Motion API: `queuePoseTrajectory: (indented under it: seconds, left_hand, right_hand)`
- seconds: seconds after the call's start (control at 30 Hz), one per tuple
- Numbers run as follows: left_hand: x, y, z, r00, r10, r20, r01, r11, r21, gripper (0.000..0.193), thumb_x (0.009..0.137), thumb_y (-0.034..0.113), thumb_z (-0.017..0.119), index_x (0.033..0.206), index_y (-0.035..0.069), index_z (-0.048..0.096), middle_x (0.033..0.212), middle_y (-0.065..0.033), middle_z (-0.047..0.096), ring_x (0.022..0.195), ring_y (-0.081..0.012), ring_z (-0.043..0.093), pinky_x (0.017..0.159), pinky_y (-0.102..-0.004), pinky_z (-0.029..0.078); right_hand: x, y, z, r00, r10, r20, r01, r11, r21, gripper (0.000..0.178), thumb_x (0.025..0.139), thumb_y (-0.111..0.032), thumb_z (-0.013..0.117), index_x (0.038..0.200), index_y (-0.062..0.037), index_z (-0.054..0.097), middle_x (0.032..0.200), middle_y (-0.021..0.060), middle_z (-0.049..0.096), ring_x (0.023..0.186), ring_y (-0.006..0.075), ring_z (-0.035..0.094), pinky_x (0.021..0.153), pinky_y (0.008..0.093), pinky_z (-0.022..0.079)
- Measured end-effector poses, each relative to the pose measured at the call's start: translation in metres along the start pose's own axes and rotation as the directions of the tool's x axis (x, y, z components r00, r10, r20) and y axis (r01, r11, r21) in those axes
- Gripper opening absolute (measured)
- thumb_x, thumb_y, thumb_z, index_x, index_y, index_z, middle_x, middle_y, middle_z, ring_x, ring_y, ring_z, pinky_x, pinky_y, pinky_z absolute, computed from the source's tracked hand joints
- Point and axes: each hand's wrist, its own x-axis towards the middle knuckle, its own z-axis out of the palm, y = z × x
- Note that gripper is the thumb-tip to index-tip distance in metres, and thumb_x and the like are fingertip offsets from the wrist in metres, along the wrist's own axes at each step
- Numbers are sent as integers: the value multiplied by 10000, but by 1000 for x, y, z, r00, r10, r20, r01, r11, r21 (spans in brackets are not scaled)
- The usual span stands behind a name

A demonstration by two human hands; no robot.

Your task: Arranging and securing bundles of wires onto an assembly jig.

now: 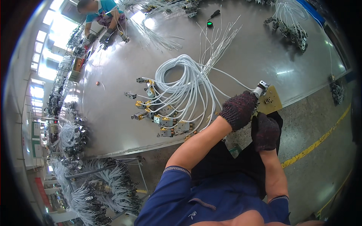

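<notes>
My left hand (239,110), in a dark knitted glove, is closed at the table's right front edge. A small metal connector (264,84) shows at its fingertips, with something white between them. Beneath it lies a tan board (274,101) with small copper-coloured parts (268,101). My right hand (266,132), gloved too, is closed just below the board's near edge; what it may hold is hidden. To the left, a coiled bundle of white cables (181,71) rests on the metal table (113,113). Several metal connectors (166,121) with yellow parts end the cables.
A black-handled tool (215,14) and a green round object (209,24) lie toward the back. More cable bundles (288,26) sit at the far right. A co-worker (102,15) stands at the far left. Racks of hanging cables (109,184) stand left of me.
</notes>
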Motion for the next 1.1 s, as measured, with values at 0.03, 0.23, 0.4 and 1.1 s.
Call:
queuePoseTrajectory:
  seconds: [0.03, 0.23, 0.4, 1.1]
  left_hand:
    - [0, 1, -1, 1000, 2, -26, -2, 1000, -11, 468, 927, 64, 689, 1380, -9, 597, 1257, -284, 680, 1144, -456, 718, 937, -552, 599]
    - [0, 2, -3, 1000, -9, -10, 9, 1000, -14, 451, 920, 106, 725, 1341, -11, 614, 1239, -269, 676, 1112, -454, 723, 916, -553, 598]
    - [1, 2, 1, 1000, -18, 12, 17, 998, 67, 503, 900, 164, 760, 1362, 33, 610, 1248, -224, 660, 1109, -436, 722, 907, -549, 598]
    - [1, -2, 11, 999, 5, -53, 0, 996, 87, 477, 937, 167, 719, 1373, 14, 600, 1199, -250, 659, 1076, -449, 720, 874, -562, 598]
  right_hand:
    - [1, -1, -1, 998, 58, 19, -58, 998, 23, 108, 952, -148, 725, 980, -59, 670, 782, 179, 678, 725, 422, 689, 664, 489, 541]
    - [7, 19, -10, 937, 253, 242, -349, 733, 584, 244, 920, -130, 774, 1137, -40, 709, 824, 124, 667, 766, 300, 680, 679, 406, 542]
    - [-6, 29, -11, 950, 79, 302, -218, 861, 460, 318, 912, -106, 796, 1209, -38, 705, 916, 114, 688, 824, 244, 689, 712, 354, 555]
    - [7, 10, 11, 842, 364, 399, -443, 888, 124, 332, 1062, -318, 654, 1224, -29, 630, 1027, 264, 753, 945, 479, 734, 819, 569, 583]
